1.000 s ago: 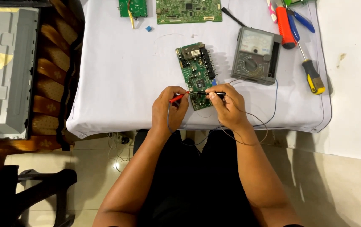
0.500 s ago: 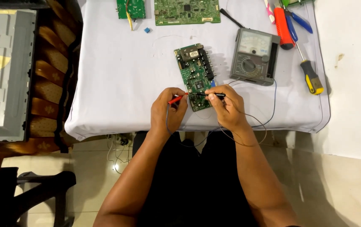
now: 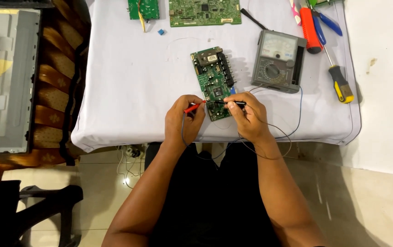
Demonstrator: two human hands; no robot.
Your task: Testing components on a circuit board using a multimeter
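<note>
Over the green circuit board (image 3: 214,82), left hand (image 3: 183,120) grip clamps red probe (image 3: 192,108), right hand (image 3: 246,116) black probe (image 3: 234,104).

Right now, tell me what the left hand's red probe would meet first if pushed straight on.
Likely the black probe in the right hand, just past the circuit board it points across; height unclear.

**Colours and Patterns**

The circuit board (image 3: 214,82) is showing green. The probe (image 3: 192,108) at centre is showing red; the second probe (image 3: 235,104), black. The meter (image 3: 276,61) is appearing grey. The tablecloth (image 3: 127,82) is showing plain white. The screwdriver handle (image 3: 341,84), right, is showing yellow and black.
</note>
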